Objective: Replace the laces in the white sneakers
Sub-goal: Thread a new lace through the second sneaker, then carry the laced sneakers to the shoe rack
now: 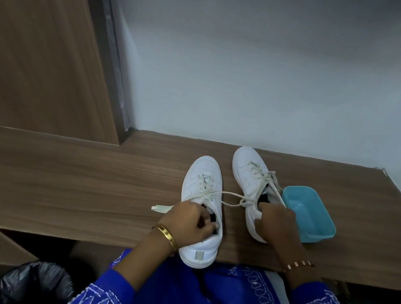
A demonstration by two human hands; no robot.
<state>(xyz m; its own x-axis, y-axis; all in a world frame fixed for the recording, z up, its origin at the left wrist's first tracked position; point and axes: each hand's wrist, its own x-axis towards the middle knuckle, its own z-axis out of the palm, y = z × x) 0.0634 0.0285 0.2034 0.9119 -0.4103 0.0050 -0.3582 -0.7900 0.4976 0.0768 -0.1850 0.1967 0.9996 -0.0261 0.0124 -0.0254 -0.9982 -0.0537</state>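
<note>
No readable text, brand, number or sign anywhere. Blank grey rectangular tab on the heel of the nearer white lace-up sneaker (202, 204), without lettering. Plain uppers on the farther white lace-up sneaker (249, 183). Unmarked walls on the turquoise rectangular plastic tub (312, 235).

Two white leather low-top sneakers, left one (201, 199) and right one (251, 186), stand upright side by side, toes pointing away, their cream flat laces (229, 196) loosened and crossing between them.
</note>
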